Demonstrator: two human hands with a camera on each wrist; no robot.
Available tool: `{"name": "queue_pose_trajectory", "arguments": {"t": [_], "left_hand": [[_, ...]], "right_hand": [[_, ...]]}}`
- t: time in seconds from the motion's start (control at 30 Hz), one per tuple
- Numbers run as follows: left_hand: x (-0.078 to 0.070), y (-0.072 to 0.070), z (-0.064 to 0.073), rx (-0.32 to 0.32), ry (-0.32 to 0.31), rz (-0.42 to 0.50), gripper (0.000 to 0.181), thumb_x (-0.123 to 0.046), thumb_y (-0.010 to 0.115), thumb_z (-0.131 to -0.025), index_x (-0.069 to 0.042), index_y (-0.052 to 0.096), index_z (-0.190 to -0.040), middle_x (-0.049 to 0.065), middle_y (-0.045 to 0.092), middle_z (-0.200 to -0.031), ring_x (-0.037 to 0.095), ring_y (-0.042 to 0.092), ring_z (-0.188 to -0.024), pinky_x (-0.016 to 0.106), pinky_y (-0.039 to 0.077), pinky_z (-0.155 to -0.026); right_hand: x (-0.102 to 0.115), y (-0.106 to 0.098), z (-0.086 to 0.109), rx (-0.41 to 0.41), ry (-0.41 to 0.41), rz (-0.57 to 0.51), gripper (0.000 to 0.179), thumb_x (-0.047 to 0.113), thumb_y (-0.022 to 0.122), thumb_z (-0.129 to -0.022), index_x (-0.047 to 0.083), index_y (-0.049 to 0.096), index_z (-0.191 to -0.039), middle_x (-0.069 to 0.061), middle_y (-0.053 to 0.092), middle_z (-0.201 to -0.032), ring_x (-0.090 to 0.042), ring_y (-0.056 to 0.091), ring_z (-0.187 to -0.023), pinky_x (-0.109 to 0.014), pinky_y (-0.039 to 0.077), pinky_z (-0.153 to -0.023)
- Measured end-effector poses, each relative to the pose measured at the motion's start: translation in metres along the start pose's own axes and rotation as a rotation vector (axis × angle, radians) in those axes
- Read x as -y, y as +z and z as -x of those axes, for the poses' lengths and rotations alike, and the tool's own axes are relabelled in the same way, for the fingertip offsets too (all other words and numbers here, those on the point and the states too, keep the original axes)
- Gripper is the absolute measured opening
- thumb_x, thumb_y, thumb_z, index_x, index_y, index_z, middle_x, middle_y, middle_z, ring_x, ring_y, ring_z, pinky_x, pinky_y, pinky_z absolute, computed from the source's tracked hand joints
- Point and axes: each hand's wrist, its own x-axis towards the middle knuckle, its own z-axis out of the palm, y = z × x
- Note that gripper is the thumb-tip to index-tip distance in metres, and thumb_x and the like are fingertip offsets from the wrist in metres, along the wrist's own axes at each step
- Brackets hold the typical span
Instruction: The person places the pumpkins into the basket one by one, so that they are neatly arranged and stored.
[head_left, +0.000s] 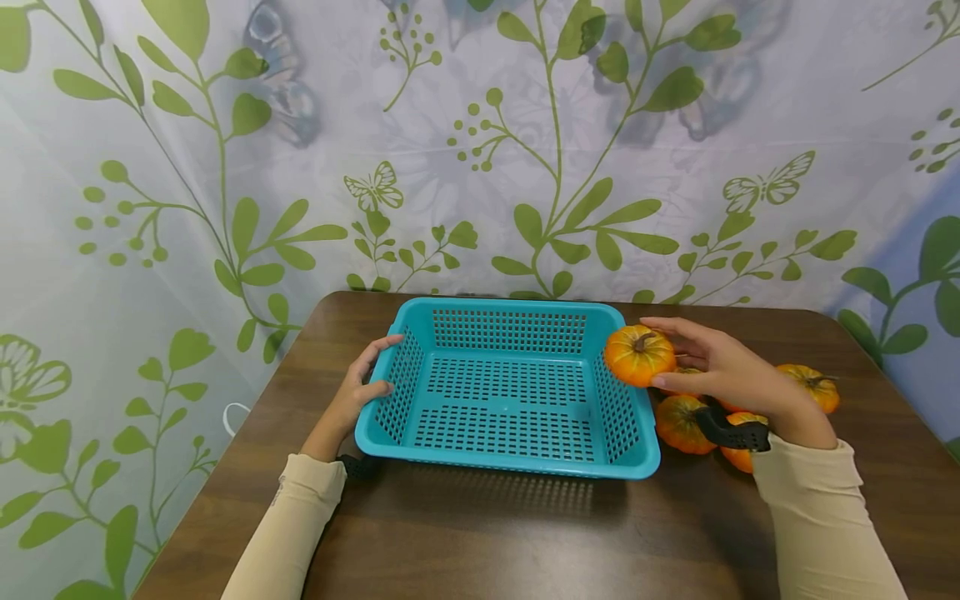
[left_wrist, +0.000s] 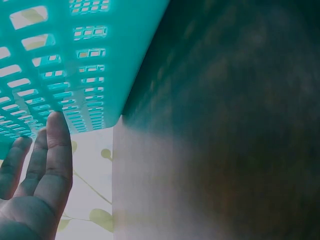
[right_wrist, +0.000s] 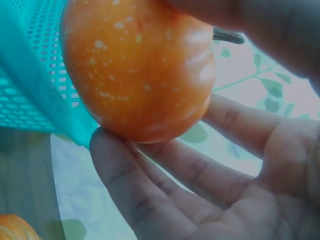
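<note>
A turquoise plastic basket (head_left: 506, 462) with perforated sides and floor occupies the middle of the table, with nothing inside it. My left hand (head_left: 351, 398) grips its left rim, thumb and a fingertip over the edge. From the left wrist view, the fingers (left_wrist: 59, 150) of that hand lie against the outside of the basket wall (left_wrist: 112, 65). Over the basket's right rim, my right hand (head_left: 720, 367) holds a small orange pumpkin (head_left: 639, 357) with a brown stem. Its fingertips and thumb pinch the pumpkin (right_wrist: 140, 75) from opposite sides.
Several more small pumpkins lie right of the basket, partly hidden by the right hand and wrist; one pumpkin (head_left: 684, 425) is close to the basket's side, another pumpkin (head_left: 810, 385) farther right. A leaf-patterned cloth (head_left: 465, 225) hangs behind the brown table (head_left: 465, 542).
</note>
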Motion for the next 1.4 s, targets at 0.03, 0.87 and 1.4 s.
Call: {"name": "queue_pose_trajectory", "arguments": {"t": [0.03,0.87,1.4], "left_hand": [[0.0,0.0,0.0,0.0,0.001,0.0,0.076,-0.003,0.052,-0.087,0.004,0.037,-0.161,0.031,0.037,-0.159,0.043,0.046,-0.13,0.032,0.054,-0.095],[0.004,0.0,-0.001,-0.007,0.007,0.022,0.077,-0.003,0.052,-0.087,0.004,0.037,-0.161,0.033,0.037,-0.157,0.043,0.046,-0.128,0.033,0.054,-0.094],[0.004,0.0,-0.002,-0.011,0.004,0.016,0.076,-0.003,0.052,-0.087,0.004,0.037,-0.161,0.032,0.036,-0.159,0.047,0.044,-0.133,0.031,0.053,-0.097]], "right_hand": [[0.001,0.001,-0.001,0.004,-0.003,-0.001,0.073,-0.001,0.078,-0.095,-0.005,0.044,-0.159,-0.031,0.048,-0.158,0.011,0.054,-0.121,-0.009,0.045,-0.096],[0.011,0.02,-0.038,0.191,-0.025,-0.077,0.075,0.003,0.083,-0.092,-0.005,0.045,-0.156,-0.031,0.05,-0.152,-0.04,0.066,-0.121,-0.035,0.059,-0.093],[0.025,0.031,-0.07,0.36,0.016,0.026,0.075,0.02,0.081,-0.096,0.0,0.046,-0.159,-0.023,0.051,-0.156,-0.04,0.055,-0.132,-0.058,0.051,-0.107]]}}
